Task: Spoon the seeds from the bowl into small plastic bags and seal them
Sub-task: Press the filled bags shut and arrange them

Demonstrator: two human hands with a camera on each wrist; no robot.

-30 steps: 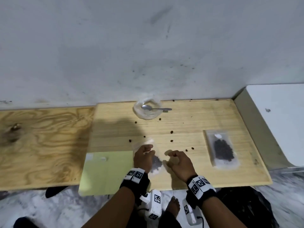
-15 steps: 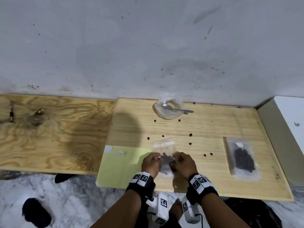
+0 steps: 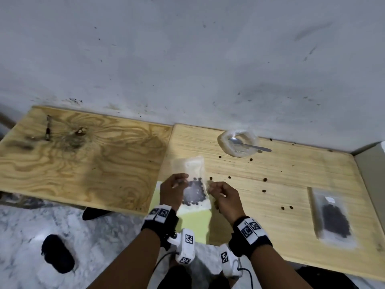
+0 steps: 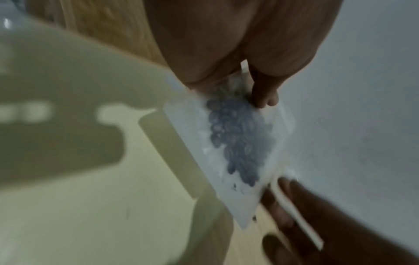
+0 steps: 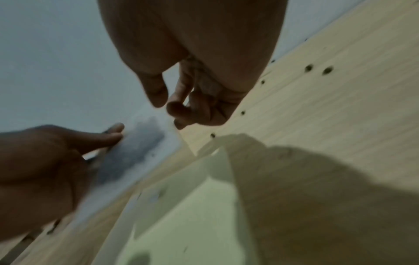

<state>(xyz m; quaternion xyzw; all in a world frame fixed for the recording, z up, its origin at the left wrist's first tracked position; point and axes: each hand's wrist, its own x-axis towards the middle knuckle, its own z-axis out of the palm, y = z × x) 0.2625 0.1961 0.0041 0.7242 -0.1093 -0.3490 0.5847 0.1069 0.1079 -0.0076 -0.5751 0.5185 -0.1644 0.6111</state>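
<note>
A small clear plastic bag (image 3: 194,184) partly filled with dark seeds is held above the table's front edge between my two hands. My left hand (image 3: 183,182) pinches its left side with thumb and fingers (image 4: 264,96). My right hand (image 3: 211,187) pinches its right edge (image 5: 166,112). The same bag (image 4: 238,139) shows blurred in both wrist views (image 5: 140,143). The clear bowl (image 3: 238,142) stands near the wall with the metal spoon (image 3: 248,145) lying in it. A second bag of seeds (image 3: 333,217) lies flat at the right.
Loose seeds (image 3: 265,180) are scattered over the pale wooden table (image 3: 281,167). A light green sheet (image 3: 195,224) lies under my hands at the front edge. A plywood board (image 3: 83,161) with a small tool (image 3: 48,130) adjoins on the left. A dark shoe (image 3: 57,256) is on the floor.
Both hands closed on the bag and raised it off the table, so its top now stands up toward the wall. The head view has swung left.
</note>
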